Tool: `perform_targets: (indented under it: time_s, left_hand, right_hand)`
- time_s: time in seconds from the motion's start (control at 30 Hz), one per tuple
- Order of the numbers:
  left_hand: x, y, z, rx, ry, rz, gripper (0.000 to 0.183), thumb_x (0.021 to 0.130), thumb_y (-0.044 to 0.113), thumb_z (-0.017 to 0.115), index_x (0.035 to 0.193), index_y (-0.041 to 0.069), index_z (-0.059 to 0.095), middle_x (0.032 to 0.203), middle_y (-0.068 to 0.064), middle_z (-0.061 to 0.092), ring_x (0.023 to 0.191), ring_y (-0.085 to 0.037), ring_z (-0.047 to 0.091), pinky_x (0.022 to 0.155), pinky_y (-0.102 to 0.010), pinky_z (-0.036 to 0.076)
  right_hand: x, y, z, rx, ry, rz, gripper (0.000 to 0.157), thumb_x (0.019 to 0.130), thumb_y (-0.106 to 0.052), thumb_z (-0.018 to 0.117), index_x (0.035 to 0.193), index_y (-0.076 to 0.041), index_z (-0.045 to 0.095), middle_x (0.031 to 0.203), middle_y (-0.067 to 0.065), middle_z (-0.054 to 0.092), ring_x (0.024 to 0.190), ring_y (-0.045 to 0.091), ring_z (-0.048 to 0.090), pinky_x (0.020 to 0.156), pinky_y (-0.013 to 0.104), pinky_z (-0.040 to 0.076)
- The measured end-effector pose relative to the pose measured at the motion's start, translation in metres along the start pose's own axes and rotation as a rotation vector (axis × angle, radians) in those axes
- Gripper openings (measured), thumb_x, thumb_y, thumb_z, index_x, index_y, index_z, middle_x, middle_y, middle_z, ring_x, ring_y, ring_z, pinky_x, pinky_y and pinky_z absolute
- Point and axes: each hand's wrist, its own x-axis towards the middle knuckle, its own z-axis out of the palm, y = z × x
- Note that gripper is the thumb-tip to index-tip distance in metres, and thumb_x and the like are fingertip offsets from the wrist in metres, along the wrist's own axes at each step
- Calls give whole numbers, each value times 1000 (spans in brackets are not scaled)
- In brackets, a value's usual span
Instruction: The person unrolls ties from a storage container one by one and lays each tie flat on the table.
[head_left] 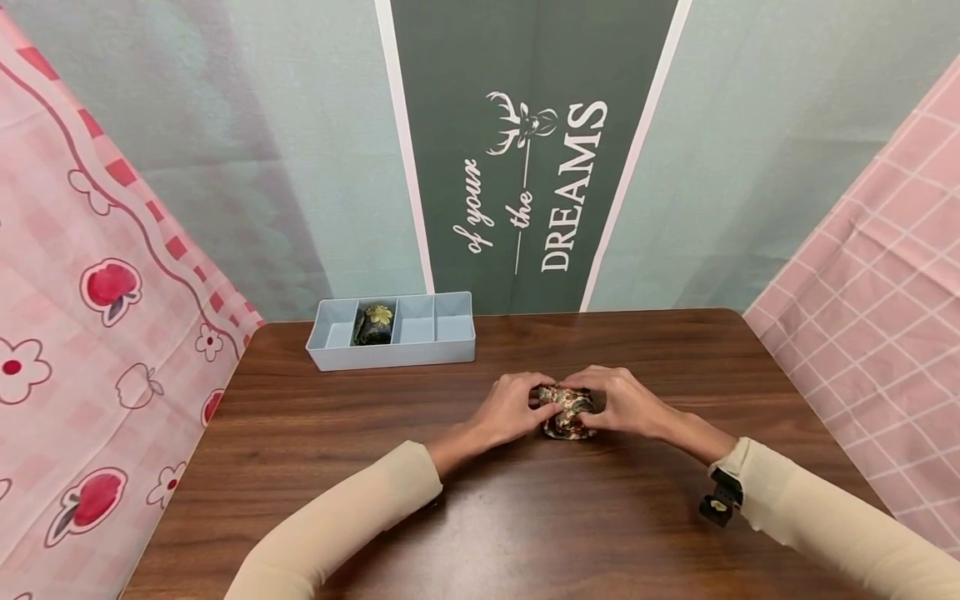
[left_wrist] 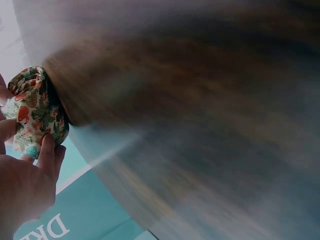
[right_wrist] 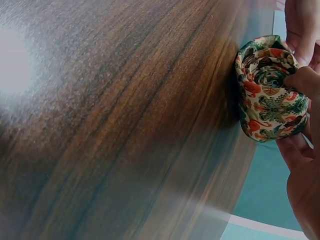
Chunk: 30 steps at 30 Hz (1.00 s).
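Observation:
A rolled-up cloth point(head_left: 567, 411) in a leafy print of green, orange and cream rests on the table in front of the person. The left hand point(head_left: 517, 407) grips its left side, thumb toward the person and fingers around the far side. From the right, the right hand point(head_left: 624, 404) holds it the same way. In the right wrist view the end of the cloth roll point(right_wrist: 272, 100) shows a spiral coil, with a thumb at its edge. The left wrist view shows the patterned cloth point(left_wrist: 37, 112) between fingertips; part of it is hidden behind them.
A pale blue tray point(head_left: 397, 357) with several compartments stands at the table's back left. A dark cloth roll with a yellow flower point(head_left: 375, 323) sits in its second compartment from the left. The brown wooden table point(head_left: 480, 500) meets a fabric-covered wall point(head_left: 345, 167) at the back.

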Motion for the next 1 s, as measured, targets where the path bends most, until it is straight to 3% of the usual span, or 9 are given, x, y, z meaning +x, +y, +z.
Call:
perform_targets:
  time_s: [0.23, 0.33, 0.5, 0.67, 0.83, 1.0]
  left_hand:
    - [-5, -5, -3, 15, -17, 25, 30, 89, 25, 70, 116, 13, 71, 116, -2, 71, 112, -15, 65, 94, -28, 50]
    - [-7, -9, -4, 44, -45, 36, 27, 89, 22, 70, 113, 12, 73, 117, -4, 70, 113, -17, 64, 96, -29, 49]
    - [-10, -14, -6, 127, -149, 75, 29, 88, 22, 71, 114, 9, 73, 125, -9, 66, 116, -21, 63, 99, -31, 48]
    - [-11, -15, -5, 210, -230, 127, 36, 90, 32, 71, 119, 12, 71, 132, -10, 62, 119, -22, 61, 101, -32, 46]
    - [-12, -14, -1, 331, -231, 172, 41, 91, 43, 67, 119, 14, 72, 134, -7, 61, 122, -20, 59, 97, -33, 49]
    - [-12, -12, 1, 372, -228, 181, 39, 90, 43, 69, 119, 17, 72, 135, -5, 61, 122, -19, 59, 91, -35, 53]
  right_hand:
    - [-3, 5, -3, 1, -14, -1, 49, 68, -8, 79, 117, -12, 71, 114, 1, 69, 103, 18, 66, 79, 37, 56]
    - [-4, 6, -6, -3, -50, -25, 51, 68, -7, 78, 118, -14, 72, 115, 0, 67, 101, 14, 65, 76, 30, 55]
    - [-5, 9, -13, -21, -112, -74, 55, 69, -5, 76, 122, -17, 71, 117, 4, 61, 93, 12, 60, 66, 23, 47]
    - [-6, 12, -16, -35, -147, -68, 53, 70, -6, 77, 121, -19, 71, 117, 3, 61, 99, 14, 62, 72, 27, 51]
    - [-8, 12, -15, -12, -128, -57, 43, 71, -21, 85, 112, -19, 72, 116, 1, 63, 102, 15, 64, 78, 32, 54]
    - [-5, 10, -9, 10, -73, -30, 35, 74, -40, 85, 98, -20, 70, 111, -2, 65, 97, 9, 64, 78, 29, 53]
